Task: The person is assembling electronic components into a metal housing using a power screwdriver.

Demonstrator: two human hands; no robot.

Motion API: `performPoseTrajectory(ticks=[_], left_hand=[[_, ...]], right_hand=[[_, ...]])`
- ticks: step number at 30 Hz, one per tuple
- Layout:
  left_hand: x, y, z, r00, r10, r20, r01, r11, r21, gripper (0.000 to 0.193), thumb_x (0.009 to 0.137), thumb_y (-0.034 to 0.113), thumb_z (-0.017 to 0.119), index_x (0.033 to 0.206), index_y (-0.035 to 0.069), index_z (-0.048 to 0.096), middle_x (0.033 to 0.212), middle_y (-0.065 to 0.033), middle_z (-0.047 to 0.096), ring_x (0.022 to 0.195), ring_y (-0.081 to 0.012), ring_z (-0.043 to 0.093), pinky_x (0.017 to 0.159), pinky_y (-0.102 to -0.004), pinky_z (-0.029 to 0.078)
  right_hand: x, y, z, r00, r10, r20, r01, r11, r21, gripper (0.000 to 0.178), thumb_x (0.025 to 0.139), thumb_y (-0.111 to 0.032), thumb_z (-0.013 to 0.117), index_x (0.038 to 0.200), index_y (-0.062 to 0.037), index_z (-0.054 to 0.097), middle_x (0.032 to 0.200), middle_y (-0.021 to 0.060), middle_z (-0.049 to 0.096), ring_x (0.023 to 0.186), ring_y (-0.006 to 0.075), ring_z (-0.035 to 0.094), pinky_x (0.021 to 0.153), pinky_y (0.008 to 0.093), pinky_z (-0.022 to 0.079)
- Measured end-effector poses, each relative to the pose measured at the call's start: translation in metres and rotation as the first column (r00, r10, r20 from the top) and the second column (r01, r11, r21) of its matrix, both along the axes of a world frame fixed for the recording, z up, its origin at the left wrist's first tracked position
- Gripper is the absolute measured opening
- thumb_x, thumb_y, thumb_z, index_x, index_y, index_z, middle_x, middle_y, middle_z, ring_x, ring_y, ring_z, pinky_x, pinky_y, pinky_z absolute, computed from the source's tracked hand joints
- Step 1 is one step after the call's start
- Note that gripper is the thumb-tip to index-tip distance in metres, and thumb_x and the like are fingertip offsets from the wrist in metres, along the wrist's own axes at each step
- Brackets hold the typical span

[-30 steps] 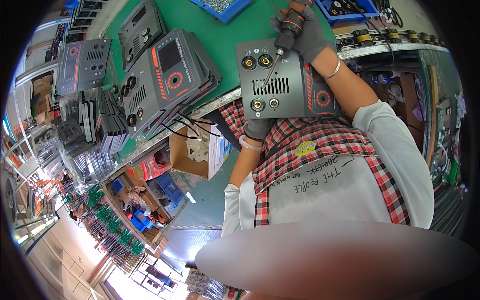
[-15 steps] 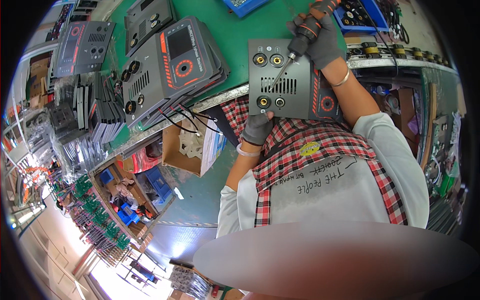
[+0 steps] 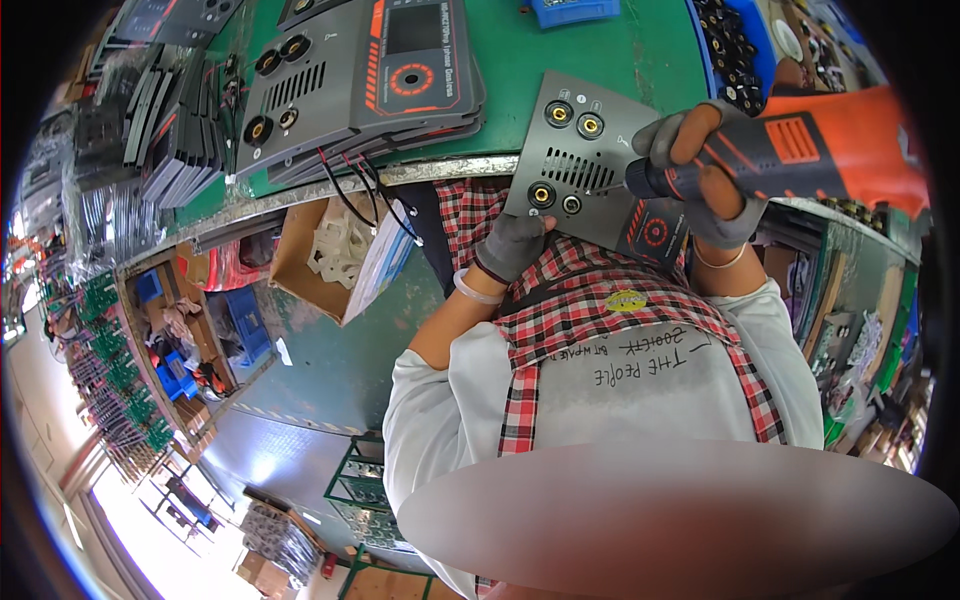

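Observation:
A grey front panel [image 3: 590,150] with gold-ringed sockets, vent slots and an orange ring dial rests tilted at the edge of the green bench [image 3: 640,60]. My left hand [image 3: 512,245], in a grey glove, grips the panel's lower edge under the bottom sockets. My right hand [image 3: 700,175], also gloved, is wrapped around an orange and black electric screwdriver [image 3: 800,150]. The tool lies sideways, its bit touching the panel just below the vent slots.
A stack of similar grey panels [image 3: 400,70] with loose red and black wires lies to the left on the bench. More panels stand in rows [image 3: 170,130] further left. A blue bin of black parts [image 3: 730,40] is at the top right. An open cardboard box [image 3: 320,250] sits below the bench.
The screwdriver has swung from upright at the panel's top sockets to sideways, with its bit lower by the vents. My left hand keeps hold of the lower edge.

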State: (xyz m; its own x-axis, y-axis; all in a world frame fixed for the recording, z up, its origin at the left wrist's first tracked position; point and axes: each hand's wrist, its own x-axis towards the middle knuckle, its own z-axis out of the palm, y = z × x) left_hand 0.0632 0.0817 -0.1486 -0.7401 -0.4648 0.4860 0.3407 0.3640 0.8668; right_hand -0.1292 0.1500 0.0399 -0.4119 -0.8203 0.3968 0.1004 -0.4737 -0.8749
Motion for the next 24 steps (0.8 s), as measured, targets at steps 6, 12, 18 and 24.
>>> performPoseTrajectory(ticks=[6, 12, 18, 24], left_hand=[[0.000, 0.001, 0.012, 0.993, 0.003, 0.115, -0.017, 0.993, 0.118, 0.031, 0.074, -0.010, 0.055, 0.096, 0.012, 0.054, 0.098, -0.0115, 0.057, 0.090, -0.0270, 0.057, 0.073, -0.0321, 0.048], [-0.003, -0.002, 0.038, 0.996, -0.059, 0.062, 0.042, 0.970, 0.241, 0.026, 0.075, -0.009, 0.055, 0.091, 0.011, 0.053, 0.095, -0.0137, 0.058, 0.086, -0.0286, 0.058, 0.071, -0.0325, 0.048], [-0.003, -0.003, 0.035, 0.998, -0.051, 0.025, 0.045, 0.977, 0.211, 0.029, 0.075, -0.010, 0.054, 0.096, 0.010, 0.052, 0.096, -0.0133, 0.058, 0.086, -0.0265, 0.058, 0.072, -0.0312, 0.048], [-0.002, 0.005, 0.020, 0.974, -0.227, -0.027, 0.186, 0.719, 0.669, 0.030, 0.076, -0.009, 0.052, 0.104, 0.001, 0.051, 0.103, -0.0117, 0.055, 0.091, -0.0213, 0.056, 0.075, -0.0283, 0.047]], right_hand=[[0.012, -0.007, -0.005, 0.973, -0.013, -0.232, 0.024, 0.999, 0.043, 0.007, 0.069, -0.001, 0.058, 0.068, -0.0009, 0.051, 0.073, 0.0082, 0.056, 0.067, 0.0170, 0.055, 0.063, 0.0282, 0.047], [0.018, -0.010, -0.006, 0.947, -0.019, -0.321, 0.055, 0.993, 0.104, 0.006, 0.067, 0.000, 0.058, 0.070, -0.0015, 0.053, 0.075, 0.0069, 0.056, 0.067, 0.0152, 0.055, 0.062, 0.0250, 0.045], [0.027, -0.014, -0.002, 0.929, 0.064, -0.364, -0.014, 0.990, 0.138, 0.011, 0.064, 0.002, 0.057, 0.073, -0.0020, 0.053, 0.075, 0.0065, 0.056, 0.070, 0.0165, 0.055, 0.065, 0.0246, 0.044], [0.034, -0.021, 0.008, 0.899, 0.158, -0.409, -0.046, 0.962, 0.270, 0.015, 0.063, 0.003, 0.057, 0.076, -0.0021, 0.053, 0.076, 0.0062, 0.056, 0.074, 0.0163, 0.055, 0.070, 0.0254, 0.043]])
